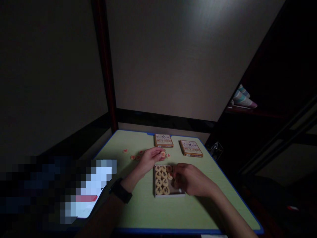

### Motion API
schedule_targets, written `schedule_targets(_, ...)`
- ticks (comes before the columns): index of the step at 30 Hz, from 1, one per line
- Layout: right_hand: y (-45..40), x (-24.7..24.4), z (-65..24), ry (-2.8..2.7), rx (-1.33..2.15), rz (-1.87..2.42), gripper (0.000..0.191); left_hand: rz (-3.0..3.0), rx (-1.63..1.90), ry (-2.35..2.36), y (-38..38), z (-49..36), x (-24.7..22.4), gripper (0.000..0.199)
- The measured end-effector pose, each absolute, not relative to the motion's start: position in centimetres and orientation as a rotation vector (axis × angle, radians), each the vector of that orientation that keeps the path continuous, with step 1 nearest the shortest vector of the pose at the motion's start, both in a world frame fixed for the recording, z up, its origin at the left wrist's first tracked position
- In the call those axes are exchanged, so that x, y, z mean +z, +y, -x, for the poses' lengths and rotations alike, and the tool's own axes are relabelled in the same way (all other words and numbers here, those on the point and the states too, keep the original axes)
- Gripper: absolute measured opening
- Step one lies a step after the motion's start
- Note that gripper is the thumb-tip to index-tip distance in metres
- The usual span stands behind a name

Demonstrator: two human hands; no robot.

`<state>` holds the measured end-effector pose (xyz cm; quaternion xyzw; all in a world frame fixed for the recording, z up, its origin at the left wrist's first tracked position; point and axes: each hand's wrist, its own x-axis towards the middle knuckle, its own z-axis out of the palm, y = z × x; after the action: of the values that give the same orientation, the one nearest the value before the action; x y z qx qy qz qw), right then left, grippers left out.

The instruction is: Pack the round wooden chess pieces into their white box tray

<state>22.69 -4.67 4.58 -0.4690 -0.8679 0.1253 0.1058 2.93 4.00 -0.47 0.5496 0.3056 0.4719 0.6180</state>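
A lit, blurred screen (pixel 94 188) is seen far L of the open tray (pixel 170 195), at the L side of the surface (pixel 193 218). Beyond the tray & to its L, loose red-marked pcs (pixel 125 151) are scattered, some part-hidden by the L hand (pixel 148 159). A dark watch (pixel 121 190) is worn on that wrist.

The L grip is closed to a pinch, w/ a red-marked disc (pixel 163 154) held btwn thumb & fingers, just beyond the tray's far edge. From this grip the tray lies toward the wearer; the disc is round, so no long axis is shown. Another loose pc (pixel 168 155) is seen just R of the held one. One closed box (pixel 163 140) is set farther beyond the tray.

In the tray, black-marked pcs (pixel 158 182) are laid face up in columns at its L. A tilted disc (pixel 170 175) is seen near the R fingertips. The R hand (pixel 189 178), nearer the tray, is held over its R part, fingers curled down; how far its grip is open, & whether anything's held, can't be told. A 2nd box (pixel 191 148) is set beyond the tray, to its R.
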Motion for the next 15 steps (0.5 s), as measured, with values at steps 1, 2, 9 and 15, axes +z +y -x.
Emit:
schedule_targets(1, -4.67, 4.49, -22.64, -2.571, 0.356, 1.358, 0.019, -1.239, 1.083, 0.689, 4.01, -2.98, -0.51, 0.027)
schedule_targets(2, -4.65, 4.39, -22.66, -2.579, 0.345, 1.337, 0.022, -1.214, 1.081, 0.677, 4.02, -3.02, -0.55, 0.029)
schedule_targets(9, -4.36, 3.85, -23.09, -2.645, 0.327, 1.270, 0.019, -1.160, 1.060, 0.631, 3.70, -3.01, -0.32, 0.040)
schedule_targets(15, -4.29, 3.57, -22.89, -2.658, 0.287, 1.259, 0.013, -1.158, 1.037, 0.669, 3.72, -2.91, -0.23, 0.038)
